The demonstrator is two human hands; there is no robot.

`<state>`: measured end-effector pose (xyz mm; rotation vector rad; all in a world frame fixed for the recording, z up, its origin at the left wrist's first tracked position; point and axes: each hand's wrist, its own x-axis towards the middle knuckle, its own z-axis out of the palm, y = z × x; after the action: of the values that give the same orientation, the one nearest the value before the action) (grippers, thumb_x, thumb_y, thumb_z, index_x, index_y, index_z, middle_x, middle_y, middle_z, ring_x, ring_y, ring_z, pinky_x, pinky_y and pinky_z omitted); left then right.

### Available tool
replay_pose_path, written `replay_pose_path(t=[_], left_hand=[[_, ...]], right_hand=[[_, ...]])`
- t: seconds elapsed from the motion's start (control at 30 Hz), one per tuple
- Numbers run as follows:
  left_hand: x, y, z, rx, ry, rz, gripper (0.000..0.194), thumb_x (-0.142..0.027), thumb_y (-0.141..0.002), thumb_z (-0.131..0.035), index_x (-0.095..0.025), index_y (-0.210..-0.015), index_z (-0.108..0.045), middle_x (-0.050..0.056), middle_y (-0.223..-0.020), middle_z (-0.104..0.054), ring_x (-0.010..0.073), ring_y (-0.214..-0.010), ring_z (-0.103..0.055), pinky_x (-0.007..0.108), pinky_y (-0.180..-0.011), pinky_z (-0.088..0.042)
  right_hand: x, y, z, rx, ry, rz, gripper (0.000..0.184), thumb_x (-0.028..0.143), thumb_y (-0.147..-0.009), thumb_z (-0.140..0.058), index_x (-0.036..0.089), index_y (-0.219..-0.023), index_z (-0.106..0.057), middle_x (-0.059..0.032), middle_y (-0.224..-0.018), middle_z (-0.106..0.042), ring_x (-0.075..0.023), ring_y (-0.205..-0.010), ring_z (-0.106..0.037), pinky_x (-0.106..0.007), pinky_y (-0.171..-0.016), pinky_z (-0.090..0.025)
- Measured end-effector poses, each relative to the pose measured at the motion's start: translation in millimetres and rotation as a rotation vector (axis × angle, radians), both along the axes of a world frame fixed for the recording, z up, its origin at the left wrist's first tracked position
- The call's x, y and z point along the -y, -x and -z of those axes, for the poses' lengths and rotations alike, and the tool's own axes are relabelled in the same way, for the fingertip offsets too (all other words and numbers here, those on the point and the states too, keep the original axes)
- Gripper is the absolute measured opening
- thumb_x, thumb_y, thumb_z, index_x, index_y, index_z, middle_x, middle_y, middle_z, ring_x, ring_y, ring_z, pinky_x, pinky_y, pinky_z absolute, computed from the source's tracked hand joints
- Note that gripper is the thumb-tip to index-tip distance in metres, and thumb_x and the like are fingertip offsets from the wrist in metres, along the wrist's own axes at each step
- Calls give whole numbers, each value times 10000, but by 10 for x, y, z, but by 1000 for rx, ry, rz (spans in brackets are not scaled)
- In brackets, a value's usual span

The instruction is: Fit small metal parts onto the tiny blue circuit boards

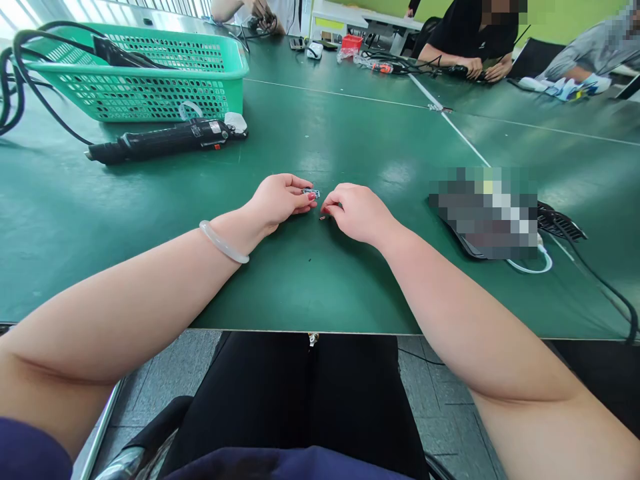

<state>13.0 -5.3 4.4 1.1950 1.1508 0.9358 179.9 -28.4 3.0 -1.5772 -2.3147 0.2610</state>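
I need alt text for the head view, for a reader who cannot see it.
A person's left hand holds a small part and the right hand pinches a tiny piece over a green table. A black tool and a basket lie to the left.

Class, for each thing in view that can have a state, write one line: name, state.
Left hand, closed on a small part
Small part, held by that hand
Right hand, pinching; contents unclear
Black tool, lying flat
Green basket, upright, black item inside
Black cable, looped
Bracelet, worn on left wrist
Blurred item at right, state unreadable
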Motion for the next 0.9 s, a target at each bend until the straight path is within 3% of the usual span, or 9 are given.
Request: replay_pose_path(t=[0.13,0.57,0.9], left_hand=[[2,-5,-1,-5,2,-6,167,-78,-715,-729,-121,-821,-606,34,-697,-673,133,-733,-674,331,-840,-539],[-2,5,8,31,-7,0,148,-56,-734,-707,-94,-837,-608,61,-742,-687,128,-721,-676,318,-827,-546],[-1,11,-10,18,-9,-22,179,-70,-708,-738,-102,-825,-606,54,-711,-678,136,-723,-675,317,-815,-538]], right_hand=[[9,15,-2,23,23,5,107,245,-813,-590,203,-784,-684,-27,-876,-609,-145,-755,-532,-288,-640,-372],[-60,79,115,164,-47,-12,208,247,-902,-424,184,-816,-602,-65,-883,-592,-171,-727,-536,-303,-572,-327],[-155,7,149,28,-9,-12,160,209,-862,-455,188,-751,-568,-52,-868,-577,-164,-743,-512,-300,-626,-351]])
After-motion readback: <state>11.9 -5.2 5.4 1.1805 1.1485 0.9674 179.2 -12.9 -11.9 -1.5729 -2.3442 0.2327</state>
